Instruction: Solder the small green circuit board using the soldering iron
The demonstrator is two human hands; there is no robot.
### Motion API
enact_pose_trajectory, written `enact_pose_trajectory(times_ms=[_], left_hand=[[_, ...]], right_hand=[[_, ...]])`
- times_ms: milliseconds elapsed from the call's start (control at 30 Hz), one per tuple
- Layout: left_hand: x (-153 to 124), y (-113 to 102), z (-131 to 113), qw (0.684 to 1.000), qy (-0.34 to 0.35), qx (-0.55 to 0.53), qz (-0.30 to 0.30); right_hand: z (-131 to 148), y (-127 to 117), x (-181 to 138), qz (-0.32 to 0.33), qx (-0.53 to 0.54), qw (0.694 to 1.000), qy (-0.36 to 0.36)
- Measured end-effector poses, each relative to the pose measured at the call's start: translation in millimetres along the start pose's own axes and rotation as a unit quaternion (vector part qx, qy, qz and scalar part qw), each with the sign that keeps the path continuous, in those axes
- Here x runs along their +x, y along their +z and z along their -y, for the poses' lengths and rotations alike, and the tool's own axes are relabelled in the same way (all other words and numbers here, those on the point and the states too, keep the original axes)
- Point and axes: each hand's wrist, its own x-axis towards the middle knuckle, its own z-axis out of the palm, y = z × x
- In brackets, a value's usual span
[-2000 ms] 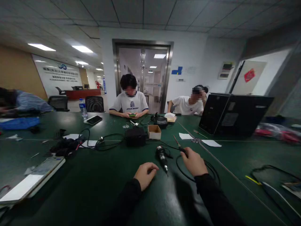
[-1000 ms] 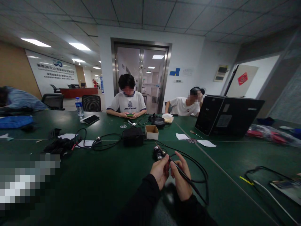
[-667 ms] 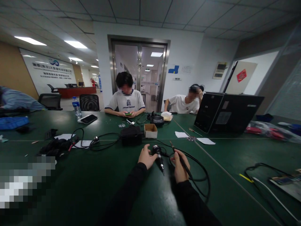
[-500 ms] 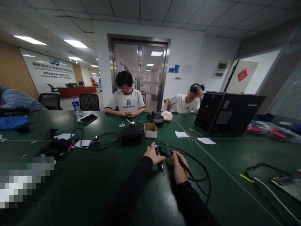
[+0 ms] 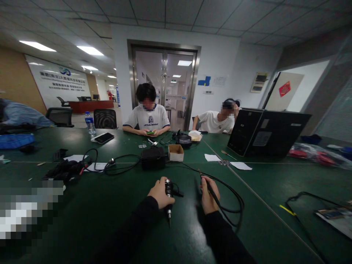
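Pulled nearer, the black tool [image 5: 168, 196] sits inside the left hand [image 5: 160, 191].

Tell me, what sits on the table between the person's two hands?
In the head view, only bare green table shows between the left hand, gripping a black tool, and the right hand, holding a corded pen-like tool.

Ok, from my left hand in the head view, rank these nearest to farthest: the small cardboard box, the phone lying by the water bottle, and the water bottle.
From the left hand:
1. Small cardboard box, just ahead, slightly right, mid-table.
2. Phone, farther back on the left.
3. Water bottle, behind the phone at the far left edge of the table.
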Motion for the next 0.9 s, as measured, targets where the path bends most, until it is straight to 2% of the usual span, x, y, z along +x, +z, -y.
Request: enact_pose_trajectory(times_ms=[167,267,367,433,500,600,800,900], left_hand=[[-51.2,-16.0,20.5,0.996,-0.031,-0.084,0.017],[-63.2,-21.0,24.3,0.995,-0.019,-0.092,0.01],[-50.9,-30.6,31.4,0.996,-0.041,-0.085,-0.007],[-32.5,-35.5,38.5,0.998,-0.043,-0.049,-0.026],[-13.2,-35.6,45.6,0.999,-0.008,0.002,-0.039],[5.4,-27.8,53.0,0.998,0.031,0.045,-0.027],[5.5,-18.8,60.8,0.997,0.073,0.02,-0.021],[0.9,-20.6,64.9,0.995,0.09,-0.037,-0.027]], right_hand=[[2.1,-2.3,-3.3,0.033,0.015,0.999,0.019],[6.6,-3.5,-10.4,0.076,0.052,0.995,0.028],[17.1,1.8,-17.8,0.109,0.088,0.989,0.054],[26.6,10.5,-22.9,0.097,0.103,0.987,0.07],[35.1,21.2,-28.8,0.088,0.126,0.985,0.075],[41.7,34.1,-39.6,0.101,0.148,0.981,0.073],[41.5,36.6,-56.6,0.13,0.15,0.976,0.095],[47.7,35.1,-59.7,0.138,0.148,0.977,0.062]])
